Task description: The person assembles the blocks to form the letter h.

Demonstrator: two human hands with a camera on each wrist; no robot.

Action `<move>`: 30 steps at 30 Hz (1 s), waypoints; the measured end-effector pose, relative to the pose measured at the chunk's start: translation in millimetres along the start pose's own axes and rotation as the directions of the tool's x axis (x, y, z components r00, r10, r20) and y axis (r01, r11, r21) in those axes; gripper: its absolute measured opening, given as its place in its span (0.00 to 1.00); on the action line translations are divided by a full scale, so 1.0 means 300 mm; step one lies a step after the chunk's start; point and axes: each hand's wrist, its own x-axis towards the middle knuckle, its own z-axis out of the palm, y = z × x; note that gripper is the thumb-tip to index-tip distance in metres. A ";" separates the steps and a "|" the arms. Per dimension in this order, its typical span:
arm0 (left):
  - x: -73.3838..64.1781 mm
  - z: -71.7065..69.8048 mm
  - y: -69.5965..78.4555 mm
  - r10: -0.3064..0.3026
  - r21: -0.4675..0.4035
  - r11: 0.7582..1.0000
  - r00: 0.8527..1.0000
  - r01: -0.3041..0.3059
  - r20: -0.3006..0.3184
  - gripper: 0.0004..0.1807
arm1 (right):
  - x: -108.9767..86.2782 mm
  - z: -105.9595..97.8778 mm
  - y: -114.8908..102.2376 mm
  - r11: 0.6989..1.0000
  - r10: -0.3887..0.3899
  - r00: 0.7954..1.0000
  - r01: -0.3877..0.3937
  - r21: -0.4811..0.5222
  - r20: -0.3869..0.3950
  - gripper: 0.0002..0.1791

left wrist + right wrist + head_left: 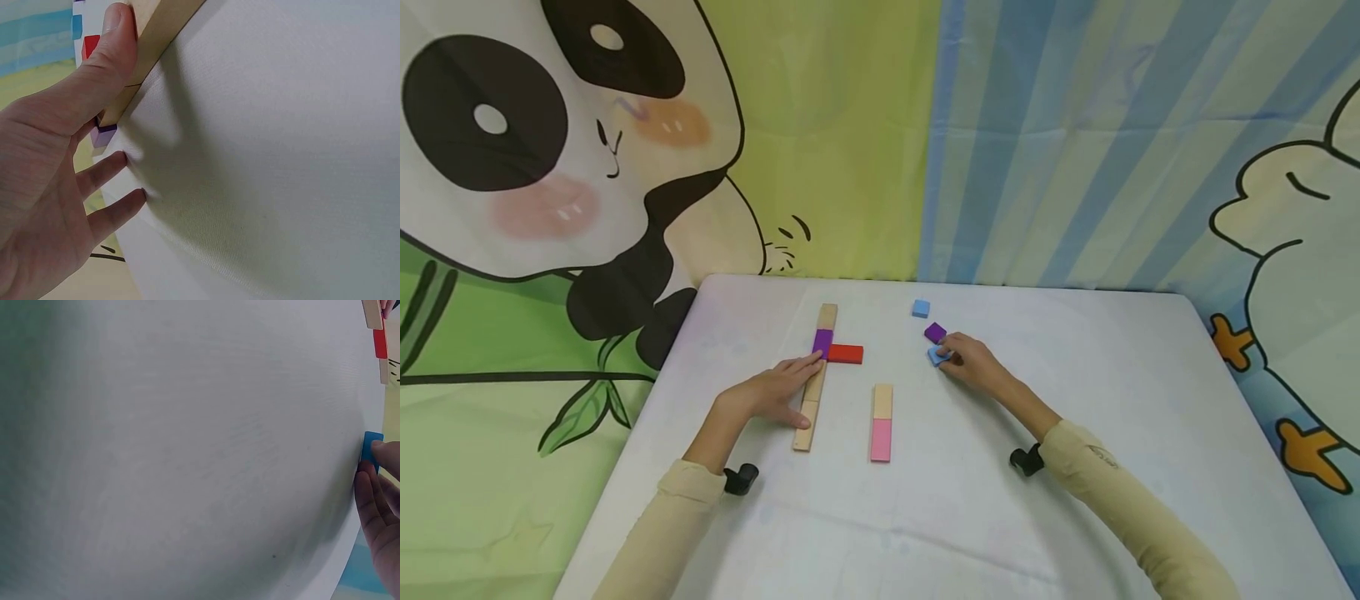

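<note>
Pinching a flat blue block, right grip narrow, left grip wide along smooth wooden blocks

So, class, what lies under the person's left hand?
Part of a row of wooden blocks lies under the left hand, showing between thumb and fingers; whatever its palm covers is hidden.

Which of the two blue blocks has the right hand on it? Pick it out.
The nearer blue block, pinched by the right hand; the farther blue block lies untouched, beyond the loose purple block.
</note>
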 end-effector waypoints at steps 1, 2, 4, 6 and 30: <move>0.000 0.001 -0.002 0.004 0.002 1.000 1.000 -0.003 -0.002 0.60 | 0.001 0.000 0.001 1.000 -0.002 1.000 0.002 0.003 -0.002 0.10; 0.001 0.001 -0.003 0.006 0.005 1.000 1.000 -0.006 -0.002 0.60 | 0.003 0.001 0.002 1.000 -0.016 1.000 0.016 -0.001 -0.006 0.10; 0.003 0.003 -0.008 0.011 0.006 1.000 1.000 -0.010 -0.007 0.60 | 0.005 0.004 0.004 0.999 -0.036 0.999 0.036 -0.012 -0.011 0.09; 0.004 0.005 -0.013 0.013 0.004 1.000 1.000 -0.013 -0.012 0.60 | 0.011 0.007 0.004 0.998 -0.056 0.998 0.055 -0.023 -0.016 0.09; 0.015 0.010 -0.016 -0.012 0.008 1.000 1.000 0.012 0.001 0.61 | 0.269 0.153 -0.201 1.000 0.004 0.977 0.001 -0.025 0.214 0.18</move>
